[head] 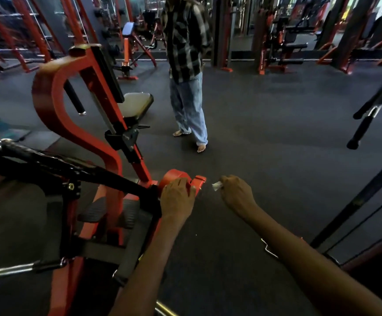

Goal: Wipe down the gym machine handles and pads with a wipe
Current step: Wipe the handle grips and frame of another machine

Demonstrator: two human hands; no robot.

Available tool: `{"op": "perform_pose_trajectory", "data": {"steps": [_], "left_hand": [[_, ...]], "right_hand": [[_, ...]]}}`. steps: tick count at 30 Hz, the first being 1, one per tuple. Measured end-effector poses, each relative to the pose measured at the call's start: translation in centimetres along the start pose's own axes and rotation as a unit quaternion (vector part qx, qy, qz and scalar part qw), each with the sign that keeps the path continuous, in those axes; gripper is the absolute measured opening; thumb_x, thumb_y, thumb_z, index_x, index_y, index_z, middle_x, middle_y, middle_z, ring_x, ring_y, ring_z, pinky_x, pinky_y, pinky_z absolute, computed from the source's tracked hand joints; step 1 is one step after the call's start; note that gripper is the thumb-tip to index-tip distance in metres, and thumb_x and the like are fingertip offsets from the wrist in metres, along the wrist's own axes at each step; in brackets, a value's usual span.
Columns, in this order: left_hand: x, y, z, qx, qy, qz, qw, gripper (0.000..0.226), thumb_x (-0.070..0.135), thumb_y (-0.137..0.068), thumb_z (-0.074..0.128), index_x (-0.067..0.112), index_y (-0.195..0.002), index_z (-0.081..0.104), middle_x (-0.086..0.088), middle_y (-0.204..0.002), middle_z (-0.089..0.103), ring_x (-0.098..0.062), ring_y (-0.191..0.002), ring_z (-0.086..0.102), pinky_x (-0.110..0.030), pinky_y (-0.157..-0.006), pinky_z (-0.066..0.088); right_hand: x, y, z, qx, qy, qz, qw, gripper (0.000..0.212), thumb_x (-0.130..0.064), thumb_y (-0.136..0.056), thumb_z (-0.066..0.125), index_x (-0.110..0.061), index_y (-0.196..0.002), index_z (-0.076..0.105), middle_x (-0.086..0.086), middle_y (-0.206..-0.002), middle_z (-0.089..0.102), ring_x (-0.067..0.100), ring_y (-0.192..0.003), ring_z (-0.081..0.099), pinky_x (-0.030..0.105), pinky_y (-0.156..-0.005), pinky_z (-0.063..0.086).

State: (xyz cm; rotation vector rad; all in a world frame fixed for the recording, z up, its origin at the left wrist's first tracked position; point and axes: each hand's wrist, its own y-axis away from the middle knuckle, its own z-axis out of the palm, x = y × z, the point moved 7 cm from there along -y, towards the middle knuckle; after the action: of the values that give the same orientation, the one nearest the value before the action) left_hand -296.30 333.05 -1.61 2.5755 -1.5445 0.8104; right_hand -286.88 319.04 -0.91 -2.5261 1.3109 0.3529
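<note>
Lower centre of frame: left hand [178, 196] rests fingers-down on the red machine end [175, 176], grip relaxed. Right hand [237, 194] just beside it, grip pinching a small white wipe [216, 185] above the floor [265, 133].

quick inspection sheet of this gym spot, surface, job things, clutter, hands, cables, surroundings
surface: dark rubber floor, a small white speck on it near the hands.
job's things: red machine with pale seat pad and black handle; small white wipe.
clutter: nothing seen for sure; a blurred bluish item lies at far left.
grippers: left hand rests on the machine's red end piece; right hand pinches the wipe, just clear of the machine.
cables: a thin black cable runs diagonally at right.
surroundings: a person in a plaid shirt stands barefoot ahead; more red machines behind.
</note>
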Motion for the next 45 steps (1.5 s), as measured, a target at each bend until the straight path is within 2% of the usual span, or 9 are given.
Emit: {"op": "perform_pose_trajectory", "data": {"steps": [8,12,22,30,34,36,39,42,45], "left_hand": [[-1.6,-6.3,2.5,0.034,-0.001,-0.068,0.997,0.036,0.029,-0.093,0.054,0.01,-0.123,0.061,-0.01,-0.125,0.062,-0.031,-0.117,0.055,-0.042,-0.101,0.042],[-2.9,-9.9,3.8,0.041,-0.02,-0.127,0.991,0.041,0.03,-0.095,0.055,0.014,-0.133,0.056,-0.008,-0.134,0.058,-0.026,-0.125,0.051,-0.04,-0.108,0.037],[-4.1,-19.7,5.1,0.091,-0.079,-0.255,0.959,0.042,0.032,-0.098,0.05,0.011,-0.134,0.053,-0.007,-0.136,0.054,-0.025,-0.127,0.046,-0.038,-0.109,0.033],[-9.0,-26.0,4.9,0.124,-0.099,-0.337,0.928,0.046,0.038,-0.1,0.044,0.013,-0.138,0.049,-0.005,-0.14,0.051,-0.023,-0.132,0.042,-0.038,-0.113,0.028],[-13.1,-29.0,2.6,0.205,-0.113,-0.337,0.912,0.052,0.042,-0.09,0.04,0.006,-0.118,0.065,-0.012,-0.118,0.066,-0.032,-0.112,0.059,-0.044,-0.098,0.043],[-15.8,-30.6,1.0,0.229,-0.125,-0.34,0.903,0.043,0.035,-0.088,0.048,0.006,-0.113,0.067,-0.013,-0.113,0.067,-0.032,-0.107,0.061,-0.045,-0.094,0.046],[-19.2,-32.9,-2.2,0.267,-0.14,-0.339,0.891,0.049,0.039,-0.084,0.039,0.006,-0.103,0.069,-0.013,-0.104,0.07,-0.031,-0.099,0.065,-0.043,-0.087,0.051],[-22.6,-35.4,-5.4,0.288,-0.174,-0.33,0.882,0.04,0.035,-0.082,0.045,0.006,-0.095,0.07,-0.012,-0.095,0.071,-0.03,-0.09,0.068,-0.041,-0.081,0.054],[-26.4,-38.2,-8.3,0.296,-0.178,-0.326,0.88,0.044,0.034,-0.086,0.049,0.004,-0.113,0.067,-0.015,-0.114,0.067,-0.032,-0.108,0.063,-0.044,-0.092,0.05]], "right_hand": [[1.1,-10.2,1.7,-0.033,-0.028,-0.046,0.998,0.018,-0.015,-0.091,0.05,-0.011,-0.102,0.064,0.008,-0.107,0.064,0.026,-0.098,0.062,0.034,-0.082,0.048],[0.5,-16.0,3.3,-0.047,-0.033,-0.103,0.993,0.017,-0.014,-0.089,0.05,-0.011,-0.098,0.064,0.007,-0.104,0.065,0.025,-0.097,0.062,0.033,-0.079,0.047],[-2.8,-30.9,5.8,-0.092,-0.081,-0.264,0.957,0.022,-0.009,-0.089,0.049,-0.01,-0.104,0.065,0.009,-0.104,0.063,0.029,-0.096,0.06,0.034,-0.074,0.046],[-10.5,-40.1,8.5,-0.141,-0.149,-0.336,0.919,0.023,-0.01,-0.088,0.05,-0.012,-0.104,0.066,0.01,-0.103,0.068,0.03,-0.094,0.063,0.034,-0.071,0.048],[-15.8,-44.0,10.2,-0.15,-0.173,-0.359,0.905,0.016,-0.013,-0.086,0.053,-0.011,-0.098,0.064,0.013,-0.099,0.067,0.034,-0.091,0.062,0.038,-0.069,0.049],[-19.0,-45.8,11.2,-0.154,-0.185,-0.374,0.896,0.017,-0.01,-0.084,0.054,-0.008,-0.096,0.065,0.014,-0.095,0.069,0.035,-0.091,0.063,0.039,-0.068,0.049],[-23.5,-48.1,12.1,-0.176,-0.196,-0.384,0.885,0.018,-0.005,-0.082,0.052,-0.001,-0.093,0.066,0.018,-0.095,0.069,0.037,-0.095,0.062,0.038,-0.071,0.047],[-27.9,-50.6,13.1,-0.186,-0.222,-0.395,0.872,0.016,-0.005,-0.084,0.051,-0.003,-0.087,0.066,0.017,-0.093,0.07,0.035,-0.09,0.064,0.035,-0.068,0.047],[-31.6,-53.0,13.6,-0.187,-0.28,-0.403,0.851,0.022,0.001,-0.083,0.052,-0.005,-0.091,0.072,0.015,-0.09,0.072,0.033,-0.082,0.066,0.029,-0.062,0.044]]}}
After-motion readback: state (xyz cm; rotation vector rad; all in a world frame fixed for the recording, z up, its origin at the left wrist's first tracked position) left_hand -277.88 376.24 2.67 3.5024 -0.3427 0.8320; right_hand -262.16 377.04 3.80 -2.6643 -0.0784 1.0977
